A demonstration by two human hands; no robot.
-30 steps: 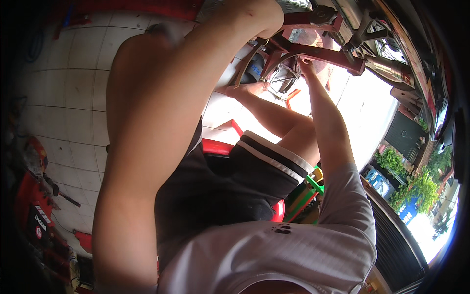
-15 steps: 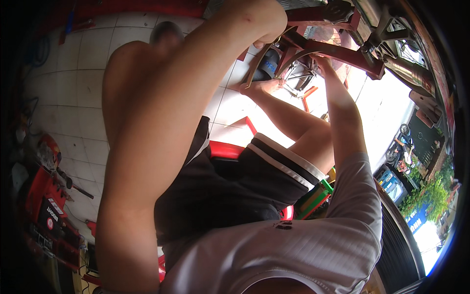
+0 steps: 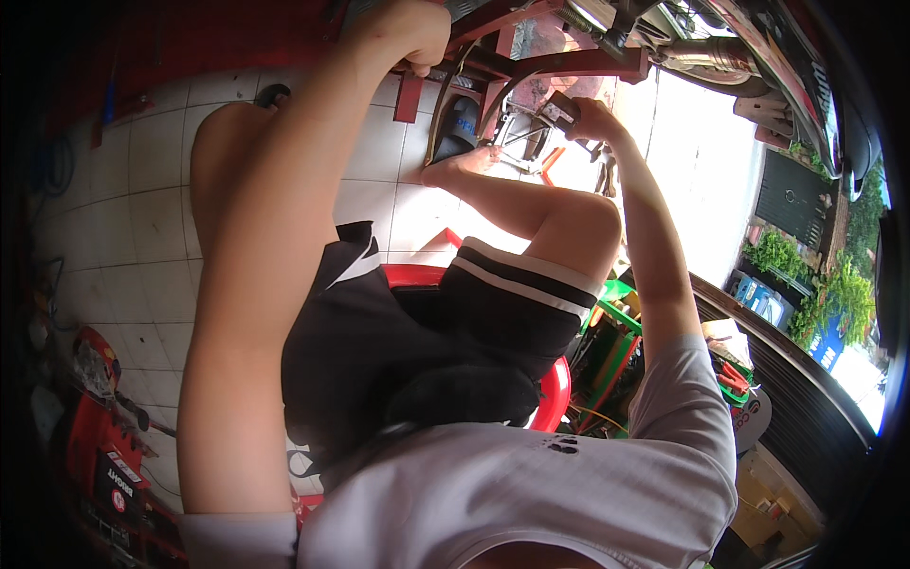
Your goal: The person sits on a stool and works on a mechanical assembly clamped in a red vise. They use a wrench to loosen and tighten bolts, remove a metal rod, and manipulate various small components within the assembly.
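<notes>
Near a red metal stand (image 3: 590,66), apparently at a handling step, pinching 1 dark block (image 3: 560,111) in the right hand (image 3: 594,122), with left hand (image 3: 413,36) curled, hold impossible to tell, likely needing steady fingers next.

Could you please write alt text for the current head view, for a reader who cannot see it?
Seen from above, a seated person's right hand holds a small dark block near a dark red metal frame. The left hand is curled near the frame, its grip unclear. The person, in black shorts, sits on a red seat above pale floor tiles.
</notes>
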